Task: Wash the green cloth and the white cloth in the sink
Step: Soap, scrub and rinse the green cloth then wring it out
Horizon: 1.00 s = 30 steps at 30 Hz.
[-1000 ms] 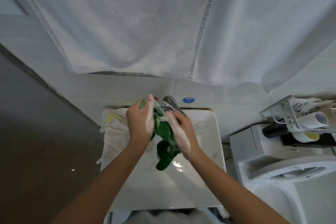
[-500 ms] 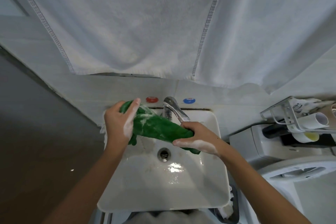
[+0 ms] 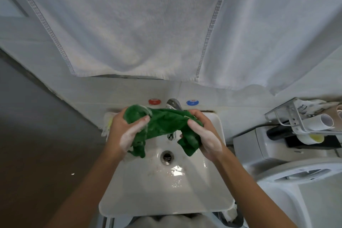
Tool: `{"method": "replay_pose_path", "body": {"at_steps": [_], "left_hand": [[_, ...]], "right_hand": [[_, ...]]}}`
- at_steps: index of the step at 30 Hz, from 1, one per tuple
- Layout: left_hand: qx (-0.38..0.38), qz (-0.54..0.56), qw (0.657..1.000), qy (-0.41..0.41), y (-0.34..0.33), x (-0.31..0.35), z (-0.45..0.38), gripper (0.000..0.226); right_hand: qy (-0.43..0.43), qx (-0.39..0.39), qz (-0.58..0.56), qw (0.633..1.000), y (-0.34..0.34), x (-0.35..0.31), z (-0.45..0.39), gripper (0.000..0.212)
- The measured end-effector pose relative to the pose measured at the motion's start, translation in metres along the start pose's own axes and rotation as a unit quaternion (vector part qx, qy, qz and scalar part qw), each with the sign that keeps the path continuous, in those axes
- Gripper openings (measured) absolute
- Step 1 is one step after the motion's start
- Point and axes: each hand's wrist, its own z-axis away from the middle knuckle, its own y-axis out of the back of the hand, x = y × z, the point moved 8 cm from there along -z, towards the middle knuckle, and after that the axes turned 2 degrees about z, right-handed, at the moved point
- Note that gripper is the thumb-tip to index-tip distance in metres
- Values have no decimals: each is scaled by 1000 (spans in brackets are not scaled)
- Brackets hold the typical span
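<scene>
Soapy green terry cloth stretched over the white ceramic sink, mid-frame, covering most of the chrome tap. Left hand curled round one bunched end, right hand clenched round the other. Looks soft, limp, waterlogged and slippery with suds, so probably best gripped by fat bunches rather than edges. White cloth draped on the sink's left rim. Decent room over the basin; big white hanging towel and wall crowd the upper frame.
</scene>
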Motion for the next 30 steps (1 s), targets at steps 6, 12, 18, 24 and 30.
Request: {"method": "replay_pose_path", "body": {"at_steps": [6,12,18,24,30], "left_hand": [[-18,-3,1000,-10,-37,-7,16,24],[118,23,992,-23,-48,-10,24,14],[121,-63,988,-70,-57,-4,32,30],[122,-77,984,-105,-62,-3,29,25],[168,-73,979,-94,-42,2,-2,33]], "right_hand": [[60,110,35,991,-16,-5,-17,16],[119,181,67,974,-34,-5,-15,19],[76,281,90,953,-21,0,-23,40],[16,209,147,967,-23,7,-23,29],[1,251,89,964,-40,26,-16,42]]}}
